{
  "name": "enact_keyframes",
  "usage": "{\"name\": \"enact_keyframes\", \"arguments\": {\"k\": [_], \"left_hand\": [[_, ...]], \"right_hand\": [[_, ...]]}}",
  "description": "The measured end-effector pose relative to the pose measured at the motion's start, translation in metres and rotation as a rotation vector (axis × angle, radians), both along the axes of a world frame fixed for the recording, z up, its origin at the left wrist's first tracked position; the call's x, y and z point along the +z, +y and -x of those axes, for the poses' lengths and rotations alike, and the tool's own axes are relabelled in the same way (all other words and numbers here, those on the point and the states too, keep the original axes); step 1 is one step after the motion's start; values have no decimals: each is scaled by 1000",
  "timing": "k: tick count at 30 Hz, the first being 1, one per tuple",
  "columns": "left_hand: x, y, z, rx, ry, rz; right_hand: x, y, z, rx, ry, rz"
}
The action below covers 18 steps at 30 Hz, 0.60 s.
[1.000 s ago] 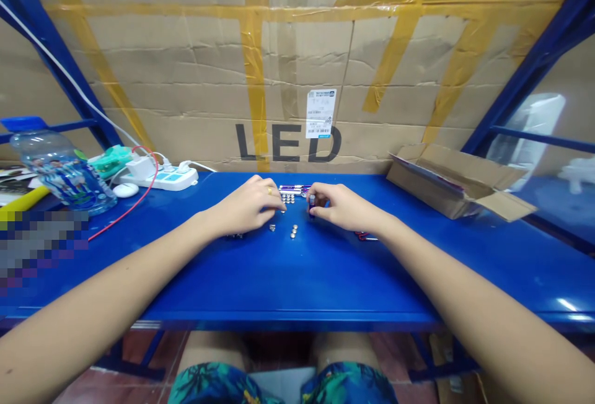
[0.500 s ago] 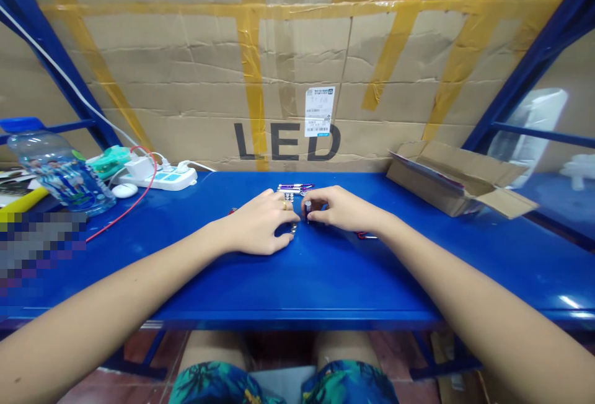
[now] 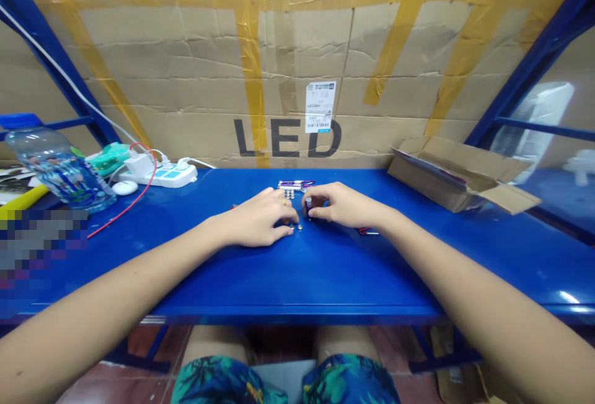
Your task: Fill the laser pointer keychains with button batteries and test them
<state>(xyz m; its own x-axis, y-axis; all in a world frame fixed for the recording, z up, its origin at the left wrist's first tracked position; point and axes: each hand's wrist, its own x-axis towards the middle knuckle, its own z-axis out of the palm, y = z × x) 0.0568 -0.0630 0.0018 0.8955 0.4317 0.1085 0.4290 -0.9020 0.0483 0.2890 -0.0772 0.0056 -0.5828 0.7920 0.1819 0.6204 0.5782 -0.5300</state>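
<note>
At the far left of my view a clear water bottle (image 3: 60, 171) lies on its side on the blue table (image 3: 325, 280), and just right of it sit a white mouse (image 3: 125, 188) and a white power strip (image 3: 160, 175) with a red wire (image 3: 132, 202) looping past them. Moving toward the middle, my left hand (image 3: 258, 221) rests palm down on the table, fingers curled, thumb and forefinger drawn toward each other over the surface; I cannot tell whether they pinch anything. Just beside its fingertips lies a small silver button cell (image 3: 300, 227), loose on the blue top. Behind it, near the cardboard wall, a row of purple keychain lights (image 3: 296, 184) lies with a cluster of more small cells (image 3: 289, 194) in front of it. My right hand (image 3: 341, 206) comes next, close to the left one, its thumb and fingers closed around a small dark cylinder (image 3: 308, 204) held upright, silver end up. Under the right wrist something red and metal peeks out, too small to identify. Further right an open cardboard box (image 3: 458, 175) sits on the table, well apart from both hands.
</note>
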Motion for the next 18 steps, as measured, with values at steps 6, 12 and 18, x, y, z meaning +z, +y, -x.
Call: {"name": "enact_keyframes", "arguments": {"k": [6, 12, 18], "left_hand": [[1, 6, 4, 11, -9, 12], [7, 9, 9, 57, 40, 16], [10, 5, 5, 76, 43, 55]], "right_hand": [[-1, 1, 0, -12, -28, -3], [-2, 1, 2, -13, -29, 10], [-6, 2, 5, 0, 0, -16]]}}
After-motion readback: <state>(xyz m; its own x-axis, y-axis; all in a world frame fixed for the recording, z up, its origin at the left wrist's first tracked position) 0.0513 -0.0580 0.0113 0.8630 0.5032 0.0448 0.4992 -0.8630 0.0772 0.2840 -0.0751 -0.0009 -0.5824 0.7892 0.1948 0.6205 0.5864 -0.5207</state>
